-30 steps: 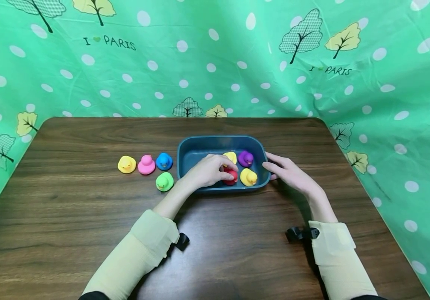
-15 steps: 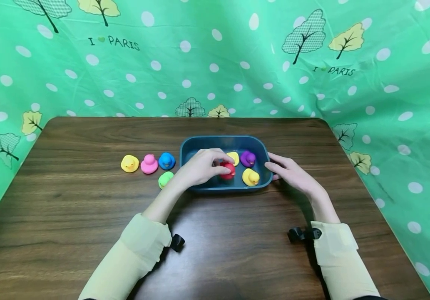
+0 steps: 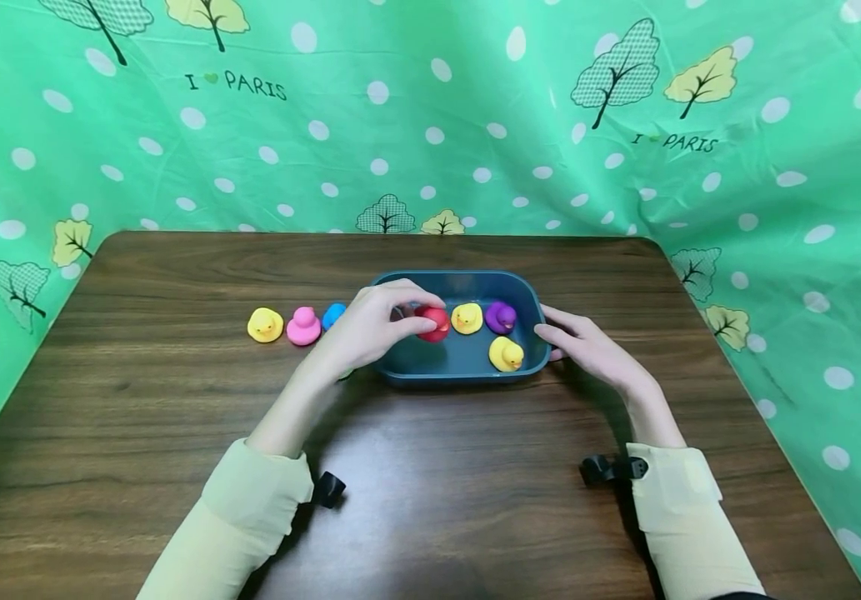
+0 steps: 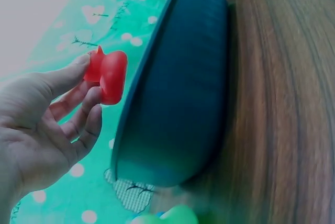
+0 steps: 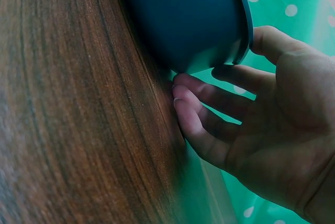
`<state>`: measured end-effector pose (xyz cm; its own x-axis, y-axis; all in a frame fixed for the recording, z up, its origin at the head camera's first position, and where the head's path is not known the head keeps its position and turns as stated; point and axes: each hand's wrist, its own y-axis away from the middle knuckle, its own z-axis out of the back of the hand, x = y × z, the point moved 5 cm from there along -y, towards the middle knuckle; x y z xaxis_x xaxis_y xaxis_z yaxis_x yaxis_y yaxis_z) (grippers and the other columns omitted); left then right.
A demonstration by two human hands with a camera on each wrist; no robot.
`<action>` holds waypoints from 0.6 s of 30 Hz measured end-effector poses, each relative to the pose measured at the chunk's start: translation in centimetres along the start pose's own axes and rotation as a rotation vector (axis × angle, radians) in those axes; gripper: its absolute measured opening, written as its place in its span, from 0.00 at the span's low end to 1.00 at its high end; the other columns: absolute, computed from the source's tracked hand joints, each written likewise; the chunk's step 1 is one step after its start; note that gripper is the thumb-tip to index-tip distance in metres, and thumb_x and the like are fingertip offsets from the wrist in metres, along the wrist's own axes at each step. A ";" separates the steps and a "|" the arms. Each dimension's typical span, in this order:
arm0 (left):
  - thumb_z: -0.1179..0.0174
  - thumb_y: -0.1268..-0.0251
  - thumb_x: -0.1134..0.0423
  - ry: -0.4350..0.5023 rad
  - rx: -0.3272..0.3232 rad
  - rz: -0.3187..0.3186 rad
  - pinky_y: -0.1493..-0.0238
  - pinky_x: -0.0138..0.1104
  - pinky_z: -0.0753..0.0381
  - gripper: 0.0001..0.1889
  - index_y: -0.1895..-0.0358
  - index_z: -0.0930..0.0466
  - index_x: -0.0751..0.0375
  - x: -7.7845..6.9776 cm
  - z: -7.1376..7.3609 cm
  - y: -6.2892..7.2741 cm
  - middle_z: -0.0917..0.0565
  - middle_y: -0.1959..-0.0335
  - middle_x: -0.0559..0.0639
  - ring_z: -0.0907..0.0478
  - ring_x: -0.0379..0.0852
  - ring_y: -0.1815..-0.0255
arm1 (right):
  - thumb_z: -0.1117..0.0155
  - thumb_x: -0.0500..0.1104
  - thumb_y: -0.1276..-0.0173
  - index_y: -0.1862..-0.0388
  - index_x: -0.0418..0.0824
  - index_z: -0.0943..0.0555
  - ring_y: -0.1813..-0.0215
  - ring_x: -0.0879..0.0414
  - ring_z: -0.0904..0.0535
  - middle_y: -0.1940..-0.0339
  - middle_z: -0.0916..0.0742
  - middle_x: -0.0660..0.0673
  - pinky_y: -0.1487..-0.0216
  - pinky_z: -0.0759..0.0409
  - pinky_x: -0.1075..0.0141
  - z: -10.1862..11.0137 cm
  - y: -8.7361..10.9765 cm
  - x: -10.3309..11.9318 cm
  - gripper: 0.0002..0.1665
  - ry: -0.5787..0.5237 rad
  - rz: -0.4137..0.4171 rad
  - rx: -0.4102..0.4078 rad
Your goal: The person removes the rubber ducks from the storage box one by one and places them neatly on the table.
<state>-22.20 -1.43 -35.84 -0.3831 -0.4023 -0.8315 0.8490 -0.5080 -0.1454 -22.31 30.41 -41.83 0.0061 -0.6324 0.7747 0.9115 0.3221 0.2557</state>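
Note:
My left hand (image 3: pixel 370 327) pinches a red rubber duck (image 3: pixel 434 325) between thumb and fingertips, over the left half of a dark blue plastic bin (image 3: pixel 460 379). In the left wrist view the duck (image 4: pixel 113 77) is raised beside the bin's rim. My right hand (image 3: pixel 589 348) holds the bin's right end, thumb on the rim and index finger just under it. The other fingers curl near the table in the right wrist view. Inside the bin sit a yellow duck (image 3: pixel 467 318), a purple duck (image 3: pixel 501 317) and another yellow duck (image 3: pixel 507 355).
Left of the bin, a yellow duck (image 3: pixel 265 325), a pink duck (image 3: pixel 304 326) and a blue duck (image 3: pixel 332 315) stand on the wooden table (image 3: pixel 137 400). My left wrist mostly hides a green duck (image 4: pixel 179 215). Green patterned cloth (image 3: pixel 430 108) hangs behind.
My left hand has lifted the red duck from among the others in the bin and moved it left, uncovering a yellow duck. My right hand stays at the bin's end.

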 end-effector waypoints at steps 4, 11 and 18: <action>0.31 0.31 0.59 0.006 -0.054 -0.013 0.55 0.36 0.18 0.14 0.45 0.12 0.51 0.0 1.4 0.9 0.13 0.51 0.46 0.20 0.44 0.57 | 0.50 0.58 0.17 0.16 0.50 0.41 0.31 0.45 0.25 0.20 0.29 0.39 0.43 0.21 0.75 0.0 0.0 0.0 0.36 -0.005 0.001 0.003; 0.31 0.32 0.59 0.013 -0.155 0.009 0.51 0.39 0.18 0.15 0.44 0.12 0.49 0.2 4.4 2.6 0.13 0.49 0.45 0.20 0.43 0.54 | 0.50 0.59 0.17 0.16 0.50 0.41 0.34 0.46 0.22 0.19 0.30 0.39 0.34 0.22 0.61 0.1 0.0 0.0 0.37 0.019 -0.010 0.001; 0.32 0.31 0.54 0.046 -0.253 0.068 0.55 0.30 0.19 0.14 0.45 0.12 0.45 1.1 6.6 4.8 0.14 0.48 0.40 0.20 0.39 0.53 | 0.51 0.59 0.17 0.16 0.50 0.41 0.35 0.45 0.21 0.20 0.29 0.39 0.34 0.22 0.61 0.1 0.0 0.0 0.36 0.021 -0.010 0.000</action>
<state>-20.99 -9.33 -33.96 -0.3104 -0.3905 -0.8667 0.9383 -0.2720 -0.2134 -22.37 30.46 -41.83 0.0057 -0.6501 0.7598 0.9114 0.3160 0.2635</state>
